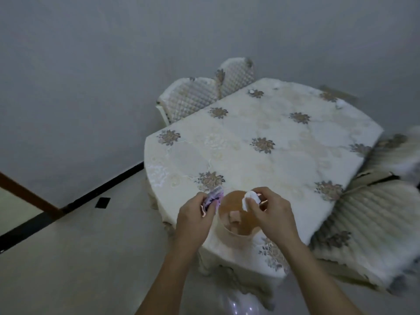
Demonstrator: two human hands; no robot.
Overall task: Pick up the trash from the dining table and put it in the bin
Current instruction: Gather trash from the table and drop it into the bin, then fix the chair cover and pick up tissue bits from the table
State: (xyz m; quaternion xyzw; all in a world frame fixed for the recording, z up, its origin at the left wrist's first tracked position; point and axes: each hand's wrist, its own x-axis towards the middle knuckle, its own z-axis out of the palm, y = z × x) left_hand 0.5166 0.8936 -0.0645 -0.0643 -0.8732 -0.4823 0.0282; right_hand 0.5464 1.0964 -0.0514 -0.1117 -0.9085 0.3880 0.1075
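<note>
A small round cream bin (229, 230) with a brown inside stands on the near edge of the dining table (284, 142), which wears a cream floral cloth. Some pale scraps lie at the bin's bottom. My left hand (195, 220) grips a crumpled purple wrapper (213, 197) just left of the bin's rim. Over the bin's far right rim, my right hand (271, 212) pinches a wad of white tissue (250, 198). Two small white bits (251, 92) (339, 103) lie at the table's far edge.
Quilted cream chairs stand at the far left (200, 96) and along the right side (377, 214) of the table. The pale floor to the left carries a black stripe (68, 205) and a brown wooden bar (29, 194). A grey wall lies behind.
</note>
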